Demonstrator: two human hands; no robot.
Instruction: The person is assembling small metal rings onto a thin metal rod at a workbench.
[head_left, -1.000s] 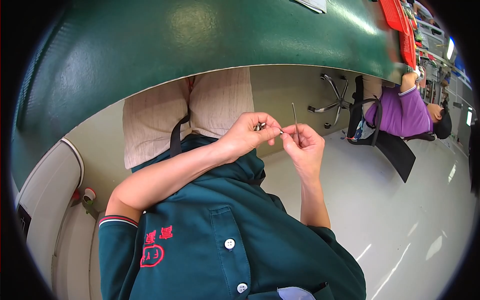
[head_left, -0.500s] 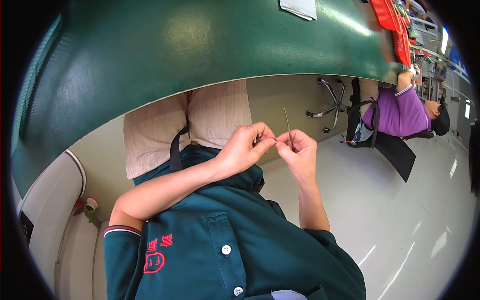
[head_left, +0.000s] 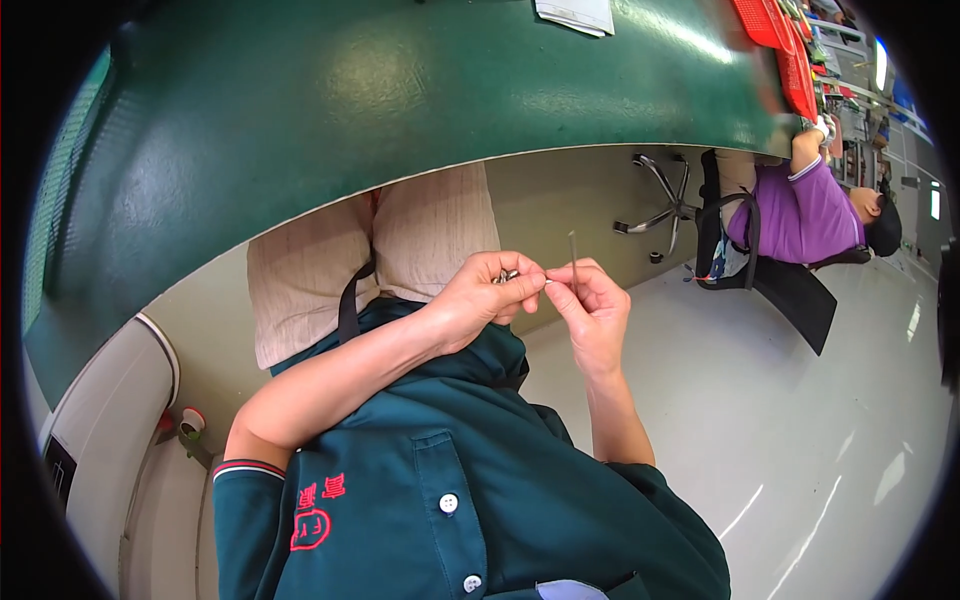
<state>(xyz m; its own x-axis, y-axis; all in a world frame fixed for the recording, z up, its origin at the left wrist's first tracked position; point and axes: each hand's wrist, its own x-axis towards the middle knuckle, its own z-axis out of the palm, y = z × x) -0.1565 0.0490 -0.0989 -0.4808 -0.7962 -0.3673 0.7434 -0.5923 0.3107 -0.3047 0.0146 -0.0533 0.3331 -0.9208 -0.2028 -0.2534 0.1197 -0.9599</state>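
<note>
Above my lap, my two hands almost meet at the fingertips. My left hand (head_left: 482, 303) is closed around a few small shiny metal pieces (head_left: 507, 276), which show between thumb and curled fingers; their exact kind is too small to make out. A thin grey metal rod (head_left: 573, 256) stands nearly upright from my right hand (head_left: 599, 316), pinched between the thumb and fingers. Its lower end is hidden by those fingers. Between the two thumbs sits something tiny and pale that I cannot make out.
A green-topped table (head_left: 300, 110) curves across in front of me, with folded white paper (head_left: 577, 14) at its far side. Red baskets (head_left: 797, 80) stand at the right. Beyond them a person in purple (head_left: 805, 215) sits on a black chair (head_left: 785, 300). A white rounded appliance (head_left: 110, 390) is at left.
My left hand has turned slightly, so more of the metal pieces shows. The rod's tip has come down a little and stands straighter. The view has shifted slightly.
</note>
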